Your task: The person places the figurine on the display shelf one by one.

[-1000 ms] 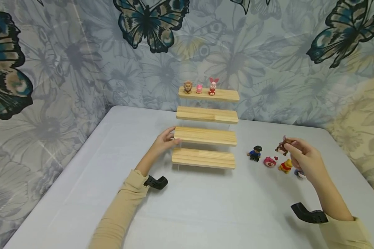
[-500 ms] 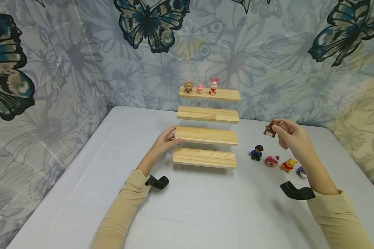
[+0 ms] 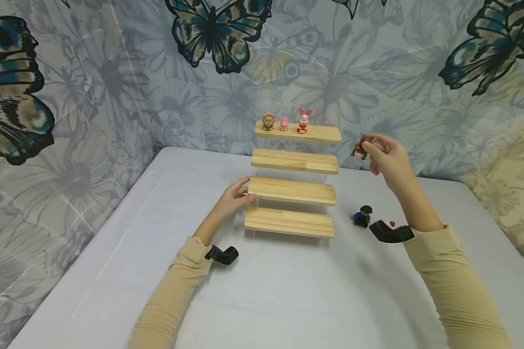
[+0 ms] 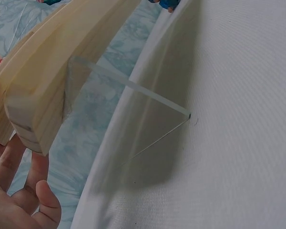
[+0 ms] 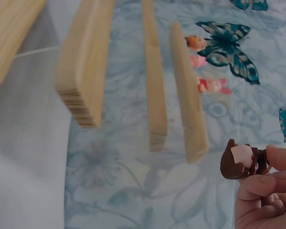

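Observation:
A stepped display stand (image 3: 292,190) with wooden boards and clear supports stands on the white table. My left hand (image 3: 232,198) holds the left end of its second board from the bottom; in the left wrist view, fingers (image 4: 38,167) rest against the board ends. My right hand (image 3: 392,159) pinches a small brown toy figurine (image 5: 239,160) with a pale patch, in the air right of the top board. On that board (image 3: 323,133) sit a lion figurine (image 3: 268,121), a small pink figurine (image 3: 284,124) and a Piglet figurine (image 3: 303,122) with long pink ears.
A toy figure in blue with a black cap (image 3: 362,216) stands on the table right of the stand. The black camera mount (image 3: 392,232) on my right wrist mostly covers a pink figurine beside it. A butterfly-print cloth (image 3: 231,97) hangs behind the table.
My right hand has lifted the brown figurine up and left from over the toys on the right to near top-board height. My left hand stays at the stand.

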Tool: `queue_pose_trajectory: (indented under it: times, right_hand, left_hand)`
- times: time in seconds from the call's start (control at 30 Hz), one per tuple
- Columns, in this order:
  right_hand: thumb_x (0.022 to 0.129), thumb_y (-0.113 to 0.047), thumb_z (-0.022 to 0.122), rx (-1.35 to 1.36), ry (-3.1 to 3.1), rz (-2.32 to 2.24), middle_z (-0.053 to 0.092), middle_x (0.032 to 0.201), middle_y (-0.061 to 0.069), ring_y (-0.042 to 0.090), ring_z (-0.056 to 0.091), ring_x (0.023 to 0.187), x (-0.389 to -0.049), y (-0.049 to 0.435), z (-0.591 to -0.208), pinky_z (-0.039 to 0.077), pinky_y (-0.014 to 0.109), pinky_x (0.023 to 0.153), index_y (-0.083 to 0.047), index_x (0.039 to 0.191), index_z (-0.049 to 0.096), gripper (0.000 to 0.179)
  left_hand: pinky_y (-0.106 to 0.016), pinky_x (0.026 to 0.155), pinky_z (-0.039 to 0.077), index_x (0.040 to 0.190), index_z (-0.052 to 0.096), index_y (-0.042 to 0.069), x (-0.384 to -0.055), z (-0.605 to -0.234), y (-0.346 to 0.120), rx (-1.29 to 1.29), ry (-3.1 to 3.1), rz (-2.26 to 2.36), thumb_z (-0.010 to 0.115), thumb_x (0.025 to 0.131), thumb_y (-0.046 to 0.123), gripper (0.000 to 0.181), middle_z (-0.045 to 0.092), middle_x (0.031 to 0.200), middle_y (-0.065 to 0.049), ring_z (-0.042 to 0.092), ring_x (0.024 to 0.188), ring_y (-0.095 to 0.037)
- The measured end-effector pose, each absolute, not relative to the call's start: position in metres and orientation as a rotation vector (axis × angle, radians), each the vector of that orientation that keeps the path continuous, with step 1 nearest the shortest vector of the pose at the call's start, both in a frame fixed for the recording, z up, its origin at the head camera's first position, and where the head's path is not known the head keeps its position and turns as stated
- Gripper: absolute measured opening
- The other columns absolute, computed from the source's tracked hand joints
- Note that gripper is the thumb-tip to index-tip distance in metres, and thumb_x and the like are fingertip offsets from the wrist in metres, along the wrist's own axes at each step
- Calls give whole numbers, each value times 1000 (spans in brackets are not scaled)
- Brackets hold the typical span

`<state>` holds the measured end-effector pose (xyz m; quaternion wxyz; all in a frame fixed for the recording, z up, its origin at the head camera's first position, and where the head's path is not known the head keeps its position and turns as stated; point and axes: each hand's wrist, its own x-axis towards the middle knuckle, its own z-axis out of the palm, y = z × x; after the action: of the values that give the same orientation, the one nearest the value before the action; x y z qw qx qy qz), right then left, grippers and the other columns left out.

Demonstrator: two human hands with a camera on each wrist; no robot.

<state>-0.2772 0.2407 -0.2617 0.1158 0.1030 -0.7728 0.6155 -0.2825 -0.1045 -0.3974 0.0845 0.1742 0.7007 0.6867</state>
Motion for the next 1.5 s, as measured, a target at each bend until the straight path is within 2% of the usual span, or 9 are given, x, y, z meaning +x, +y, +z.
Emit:
queue_pose_trajectory:
  times: [0.07, 0.13, 0.37, 0.53, 0.67, 0.93, 1.17, 1.37, 1.5]
  right_hand:
    - [88, -20, 57, 299, -2242, 1797, 37, 48, 1, 12, 22, 37, -284, 237, -258, 25, 25, 38, 2, 111, 53, 32]
    - [88, -20, 57, 297, -2240, 1767, 45, 51, -1, 10, 23, 36, -291, 233, -255, 27, 24, 38, 5, 115, 51, 38]
    - [88, -17, 56, 317, -2228, 1776, 64, 85, -3, 8, 31, 36, -307, 214, -253, 32, 21, 40, 4, 132, 33, 54]
    - [88, -14, 56, 309, -2111, 1881, 62, 91, 4, 9, 30, 39, -316, 199, -253, 33, 21, 40, 2, 132, 29, 54]
    - [88, -11, 56, 281, -2047, 1965, 61, 95, 6, 9, 30, 39, -322, 190, -254, 32, 21, 40, 1, 121, 37, 40]
    - [89, -6, 53, 280, -2012, 2016, 58, 77, 4, 9, 29, 39, -329, 179, -257, 32, 19, 39, -3, 103, 39, 19]
    - [90, -6, 51, 265, -2002, 2020, 58, 97, 14, 8, 27, 38, -333, 179, -259, 30, 19, 38, -2, 106, 39, 20]
    - [91, -6, 49, 310, -1993, 2026, 47, 66, 3, 9, 26, 39, -339, 176, -262, 30, 20, 38, -3, 108, 37, 21]
    - [91, -6, 49, 312, -2006, 2024, 47, 67, 4, 10, 25, 39, -341, 174, -262, 29, 21, 39, -2, 109, 37, 22]
  left_hand:
    - [-46, 88, 36, 140, 29, 8, -282, -397, -104, 503, 2078, 2044, 61, 86, 12, 63, 54, 117, -17, 50, 101, -25]
    - [-46, 89, 35, 140, 28, 7, -282, -396, -103, 498, 2071, 2042, 60, 86, 10, 63, 52, 118, -19, 49, 102, -27]
    - [-45, 90, 34, 140, 27, 6, -281, -394, -104, 498, 2077, 2030, 59, 86, 9, 63, 52, 118, -21, 48, 103, -28]
    - [-41, 87, 37, 140, 29, 9, -281, -396, -104, 472, 2107, 2033, 61, 86, 14, 63, 56, 115, -15, 50, 100, -24]
    - [-40, 87, 37, 140, 30, 8, -281, -399, -104, 485, 2092, 2052, 62, 84, 14, 64, 57, 112, -16, 52, 100, -25]
    - [-42, 87, 37, 139, 31, 10, -283, -400, -106, 508, 2102, 2042, 63, 84, 18, 64, 58, 112, -13, 52, 100, -24]
    - [-39, 88, 37, 139, 31, 9, -282, -396, -105, 521, 2092, 2026, 63, 84, 16, 64, 57, 114, -14, 52, 102, -24]
    - [-38, 88, 37, 139, 31, 10, -283, -399, -107, 540, 2103, 2032, 63, 84, 17, 64, 57, 112, -12, 53, 100, -23]
    - [-38, 87, 37, 140, 30, 9, -283, -399, -108, 553, 2112, 2026, 63, 84, 18, 65, 57, 112, -12, 52, 100, -23]
